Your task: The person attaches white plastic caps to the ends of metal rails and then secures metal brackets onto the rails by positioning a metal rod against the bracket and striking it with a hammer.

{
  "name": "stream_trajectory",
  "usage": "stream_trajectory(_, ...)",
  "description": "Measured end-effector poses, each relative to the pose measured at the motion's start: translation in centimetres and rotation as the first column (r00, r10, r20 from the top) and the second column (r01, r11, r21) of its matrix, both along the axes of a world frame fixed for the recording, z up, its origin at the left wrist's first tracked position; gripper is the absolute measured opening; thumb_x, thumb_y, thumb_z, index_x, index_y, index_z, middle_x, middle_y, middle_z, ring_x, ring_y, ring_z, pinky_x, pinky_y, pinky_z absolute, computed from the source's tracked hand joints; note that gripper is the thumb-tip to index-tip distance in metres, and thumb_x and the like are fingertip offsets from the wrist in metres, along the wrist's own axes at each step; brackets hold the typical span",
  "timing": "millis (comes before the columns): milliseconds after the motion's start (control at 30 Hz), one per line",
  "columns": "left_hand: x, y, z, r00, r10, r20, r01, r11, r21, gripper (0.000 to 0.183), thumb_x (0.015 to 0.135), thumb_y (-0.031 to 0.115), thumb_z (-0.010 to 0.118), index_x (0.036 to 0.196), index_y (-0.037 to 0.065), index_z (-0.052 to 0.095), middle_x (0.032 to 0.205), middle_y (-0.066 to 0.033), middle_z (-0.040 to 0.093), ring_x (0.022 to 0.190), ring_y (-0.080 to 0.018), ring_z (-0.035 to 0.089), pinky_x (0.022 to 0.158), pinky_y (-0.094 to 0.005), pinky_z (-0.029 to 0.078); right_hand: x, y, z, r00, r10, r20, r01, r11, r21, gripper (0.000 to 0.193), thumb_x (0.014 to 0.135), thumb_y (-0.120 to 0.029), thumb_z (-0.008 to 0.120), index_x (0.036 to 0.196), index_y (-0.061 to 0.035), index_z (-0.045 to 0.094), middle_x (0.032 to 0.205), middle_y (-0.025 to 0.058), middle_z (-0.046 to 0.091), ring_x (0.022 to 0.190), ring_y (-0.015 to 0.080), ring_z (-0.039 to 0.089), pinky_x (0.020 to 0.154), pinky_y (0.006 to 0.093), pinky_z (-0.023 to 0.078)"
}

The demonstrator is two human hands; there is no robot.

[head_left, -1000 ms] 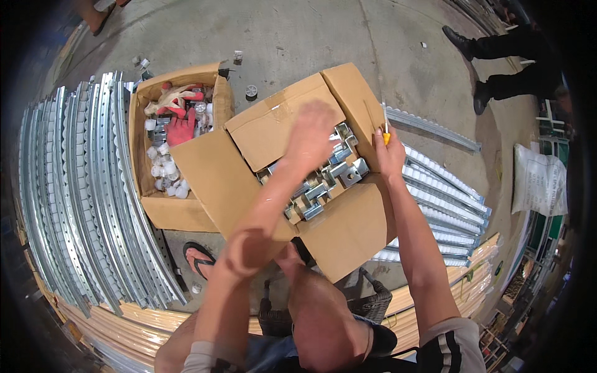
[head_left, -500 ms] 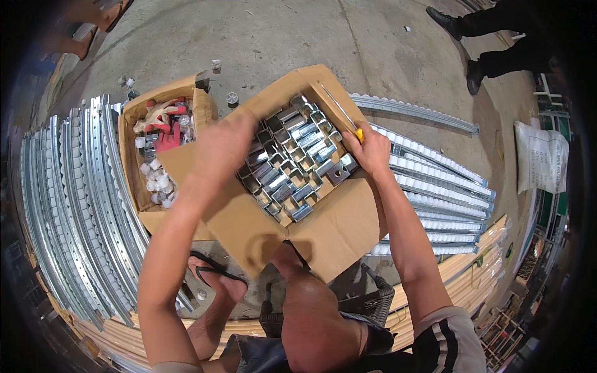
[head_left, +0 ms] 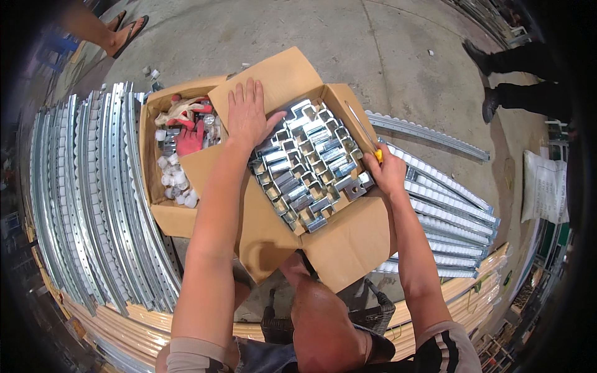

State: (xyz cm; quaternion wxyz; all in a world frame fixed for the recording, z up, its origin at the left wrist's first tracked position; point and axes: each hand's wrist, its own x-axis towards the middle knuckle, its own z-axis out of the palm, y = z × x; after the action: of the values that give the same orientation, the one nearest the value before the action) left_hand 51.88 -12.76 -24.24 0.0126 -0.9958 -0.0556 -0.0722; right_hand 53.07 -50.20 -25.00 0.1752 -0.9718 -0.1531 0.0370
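1. Head view: open cardboard carton [head_left: 351, 252] mid-frame, flaps folded out. Clock refs run from its centre.
2. Carton is loaded with shiny U-shaped metal brackets [head_left: 311, 165], packed in tight rows. One piece with a round hole in its face [head_left: 356, 189] sits at 4 o'clock, inside the near-right corner.
3. Left hand [head_left: 247, 121] at 10 o'clock, palm down on the far flap [head_left: 283, 73]. Fingers spread, gripping nothing. Thumb sticks out toward 3, beside the opening; can't tell if it touches metal.
4. Right hand [head_left: 388, 169] at 3 o'clock, by the carton's right side. Fingers closed round the yellow handle of a screwdriver [head_left: 379, 155]; shaft points to 11 o'clock along the right flap.
5. Second carton [head_left: 177, 222] at 9 o'clock, partly covered by the first one's left flap. Inside: a red glove [head_left: 190, 140], a cream-and-red glove [head_left: 181, 114] and white plastic pieces [head_left: 176, 177].
6. Further out at 9: stack of metal roller tracks [head_left: 93, 199], side by side, ends toward 7 and 10. More tracks with white rollers [head_left: 444, 217] fan out at 4; a lone track [head_left: 429, 134] lies between 2 and 3.
7. White sack [head_left: 545, 186] at 3, far edge. Dark trouser legs [head_left: 528, 63] at 2, sandalled foot [head_left: 126, 38] at 10: other people, standing on the concrete floor [head_left: 298, 28].
8. Tan tubes in clear wrap [head_left: 140, 320] at 7 to 8. Wicker piece [head_left: 374, 308] at 5, next to the wearer's knee.
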Motion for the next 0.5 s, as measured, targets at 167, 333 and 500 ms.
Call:
stream_trajectory(167,0.4,0.2,-0.5,1.000,-0.022,0.013,0.022,1.000,0.018,0.087,0.092,0.060,0.059,0.147,-0.006,0.043,0.149,-0.0216,0.046,0.135,-0.0410,0.044,0.116,-0.0457,0.033,-0.5,0.1,0.7,0.999,0.051,-0.013,-0.051,0.998,0.029,0.033,0.089,-0.032,0.069,0.113,-0.0098,0.067,0.076,0.0208,0.070,0.073,0.0421,0.068,0.066,0.0511,0.054)
stream_trajectory(333,0.5,-0.2,-1.4,0.997,-0.071,0.035,0.069,0.996,0.063,0.079,0.093,0.055,0.060,0.140,-0.007,0.049,0.140,-0.0231,0.053,0.128,-0.0403,0.050,0.111,-0.0441,0.040,-0.7,0.8,1.6,0.998,0.058,-0.038,-0.055,0.995,0.089,0.027,0.089,-0.029,0.067,0.107,-0.0088,0.069,0.080,0.0225,0.070,0.075,0.0430,0.068,0.069,0.0512,0.053)
stream_trajectory(500,0.2,0.7,-4.1,0.978,-0.191,0.084,0.182,0.977,0.111,0.068,0.095,0.047,0.061,0.131,-0.011,0.053,0.125,-0.0239,0.060,0.119,-0.0367,0.056,0.105,-0.0423,0.044,-2.0,1.5,1.9,0.991,0.048,-0.122,-0.035,0.994,0.103,0.027,0.089,-0.027,0.067,0.107,-0.0079,0.069,0.079,0.0222,0.070,0.075,0.0428,0.068,0.070,0.0517,0.052)
